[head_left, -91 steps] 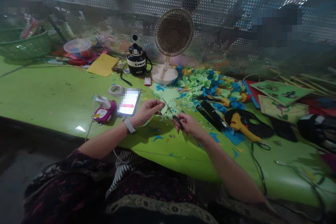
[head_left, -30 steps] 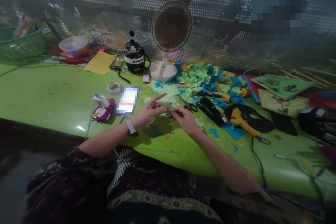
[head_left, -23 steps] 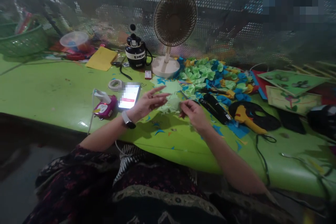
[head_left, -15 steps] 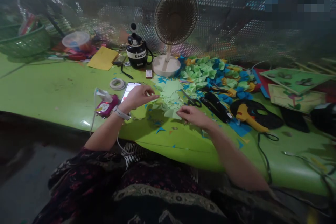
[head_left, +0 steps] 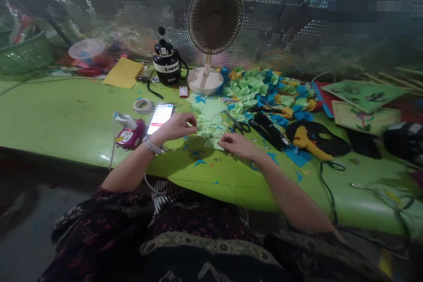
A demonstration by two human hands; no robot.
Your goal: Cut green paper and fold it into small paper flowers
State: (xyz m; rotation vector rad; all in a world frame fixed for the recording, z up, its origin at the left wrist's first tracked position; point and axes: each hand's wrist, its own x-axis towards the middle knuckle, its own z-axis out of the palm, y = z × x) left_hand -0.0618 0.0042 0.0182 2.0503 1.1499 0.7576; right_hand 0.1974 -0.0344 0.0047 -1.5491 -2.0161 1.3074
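Observation:
My left hand [head_left: 176,125] hovers over a heap of light green paper pieces [head_left: 211,119] on the green table [head_left: 66,114]. Its fingers are curled in a pinch on a piece at the heap's left edge. My right hand [head_left: 236,145] lies low on the table, its fingertips pressed together on a green piece at the heap's near edge. Black-handled scissors [head_left: 241,126] lie loose on the table just beyond my right hand. A lit phone [head_left: 160,114] rests beside my left wrist, which wears a watch.
A pink charger [head_left: 130,134] and a tape roll [head_left: 142,105] sit left of the phone. Behind stand a desk fan [head_left: 213,31] and a black jug [head_left: 167,68]. Folded green and blue papers [head_left: 264,92], a yellow glue gun [head_left: 306,144] and cables fill the right.
Three seconds ago my right hand held the scissors; they now lie on the table. Both hands have dropped from holding a paper piece in the air to the heap of green pieces.

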